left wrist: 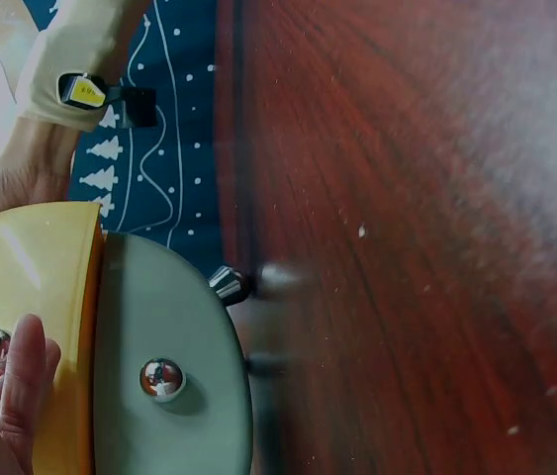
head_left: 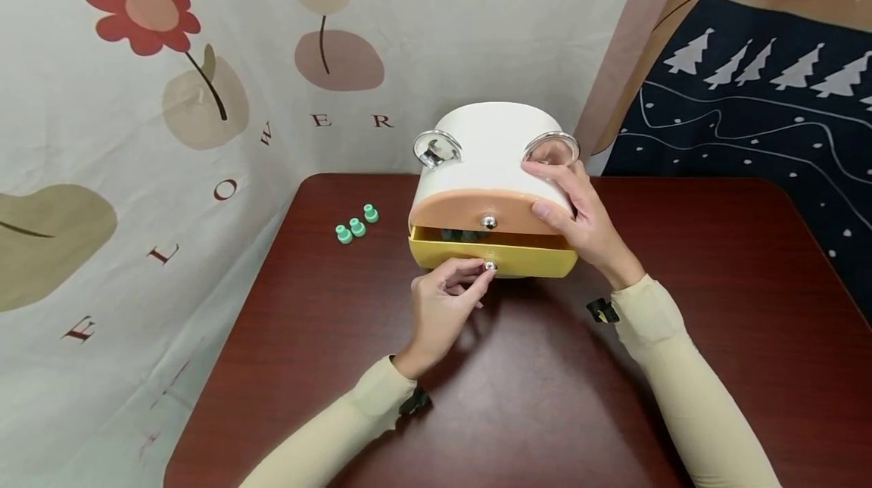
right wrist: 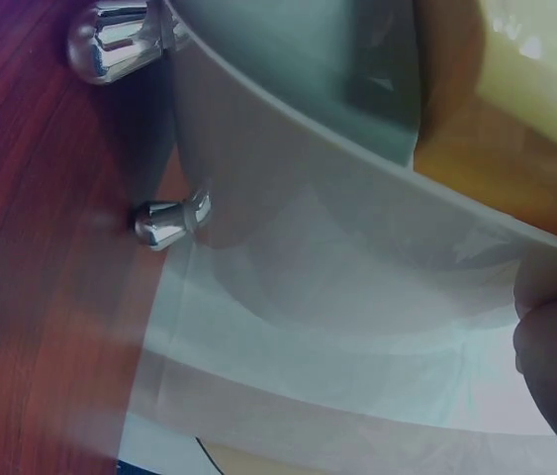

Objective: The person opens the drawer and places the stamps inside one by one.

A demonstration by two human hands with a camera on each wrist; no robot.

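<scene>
Near the table's far edge, the left hand (head_left: 446,299) pinches the knob (head_left: 489,266) of the yellow drawer (head_left: 493,255), partly out of the white drawer box (head_left: 492,163).
Right hand (head_left: 579,208) lies on the box's right side, fingers relaxed; I judge a straight, slow pull, box braced, works best. 3 green caps (head_left: 356,225) sit left.

A dark red wooden counter (head_left: 681,246) fills the scene, glossy under even light. Behind it to the left hangs a pale flower-print cloth (head_left: 170,94). Behind it to the right, a navy cloth (head_left: 749,132) with white trees.
</scene>
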